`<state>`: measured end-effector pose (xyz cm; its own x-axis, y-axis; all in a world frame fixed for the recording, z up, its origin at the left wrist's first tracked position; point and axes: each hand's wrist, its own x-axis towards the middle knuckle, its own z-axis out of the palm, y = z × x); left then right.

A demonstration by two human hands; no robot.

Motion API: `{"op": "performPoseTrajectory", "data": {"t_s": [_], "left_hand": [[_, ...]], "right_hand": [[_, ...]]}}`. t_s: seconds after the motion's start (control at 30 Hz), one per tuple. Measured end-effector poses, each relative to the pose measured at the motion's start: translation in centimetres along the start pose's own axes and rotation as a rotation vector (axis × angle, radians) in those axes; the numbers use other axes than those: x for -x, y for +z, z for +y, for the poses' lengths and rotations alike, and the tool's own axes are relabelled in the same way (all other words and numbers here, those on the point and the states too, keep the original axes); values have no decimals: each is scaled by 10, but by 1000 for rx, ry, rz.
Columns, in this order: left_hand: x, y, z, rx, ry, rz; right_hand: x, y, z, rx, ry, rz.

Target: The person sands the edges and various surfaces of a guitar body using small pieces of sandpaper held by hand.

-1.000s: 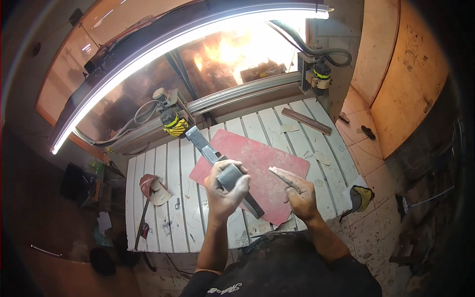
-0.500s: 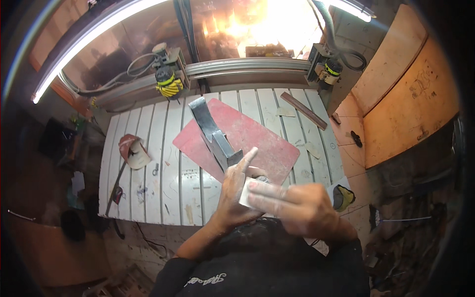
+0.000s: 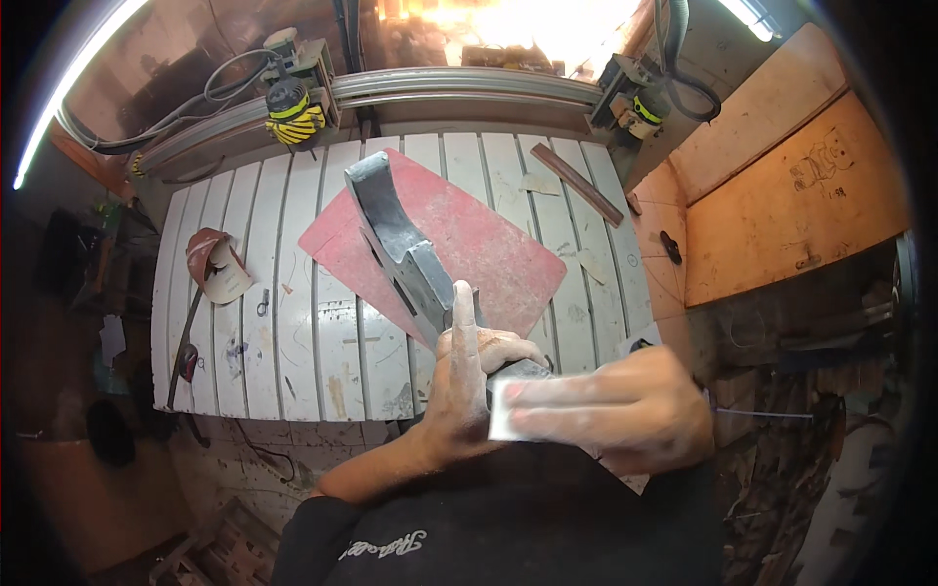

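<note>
A long, dark grey piece, shaped like a gunstock with a curved, flared far end, points away from me over the table. My left hand is wrapped round its near part, with the index finger stretched along it. White dust coats the fingers. In my right hand, two straight fingers press on a small white flat pad, perhaps folded sandpaper. The pad lies at the near end of the grey piece, beside my left hand. My right hand is blurred by motion, and its thumb is hidden.
A red rectangular board rests on the slatted white table. A brown and cream cap sits at the left; a dark wooden strip lies at the far right. Behind runs a metal rail carrying machine heads. An orange-brown panel stands right.
The view has shifted, so the table sits higher and further left. The white pad has moved a little toward me at the grey piece's near end. Both grips are kept.
</note>
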<state>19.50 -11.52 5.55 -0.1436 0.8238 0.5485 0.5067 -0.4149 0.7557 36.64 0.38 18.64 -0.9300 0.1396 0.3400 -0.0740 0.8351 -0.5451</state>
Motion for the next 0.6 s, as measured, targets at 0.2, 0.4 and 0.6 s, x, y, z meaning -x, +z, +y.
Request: {"op": "performPoseTrajectory", "data": {"t_s": [0.2,0.4,0.6], "left_hand": [[-13,2,-4,-47,154,-28],[-11,8,-1,33,184,56],[0,20,-12,169,168,48]], "right_hand": [[0,-3,9,-9,127,-107],[1,-11,1,-53,284,-229],[-15,-19,-4,-200,158,-421]]}}
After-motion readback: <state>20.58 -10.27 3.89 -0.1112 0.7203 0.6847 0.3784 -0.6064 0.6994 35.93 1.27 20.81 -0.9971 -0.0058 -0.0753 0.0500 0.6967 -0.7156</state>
